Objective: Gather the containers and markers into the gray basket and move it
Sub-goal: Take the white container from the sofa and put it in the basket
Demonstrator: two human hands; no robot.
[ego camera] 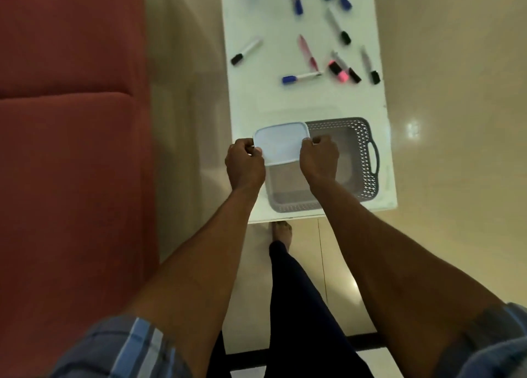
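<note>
**Lidded container held over the basket's left end**

The white-lidded container was held level between both hands, above the left end of the gray basket, overhanging its rim on that side. Whether its base already touched the basket floor could not be told, since the lid hid everything beneath it. The left hand gripped the container's left edge with curled fingers; the right hand gripped the right edge the same way, knuckles up. The basket itself sat at the near end of the white table, its handle facing right, and the visible part of its floor looked bare.

The step in hand appeared to be placing the first container. The next move probably called for shifting it rightward to clear the rim, then lowering it flat so room stayed beside it.

Farther up the table lay the markers, well apart from the basket: a black-capped marker alone at left, a blue-capped marker, a pink pen, pink highlighters, and more blue-capped and black-capped ones beyond. All still needed gathering. A red sofa stood to the left.
</note>
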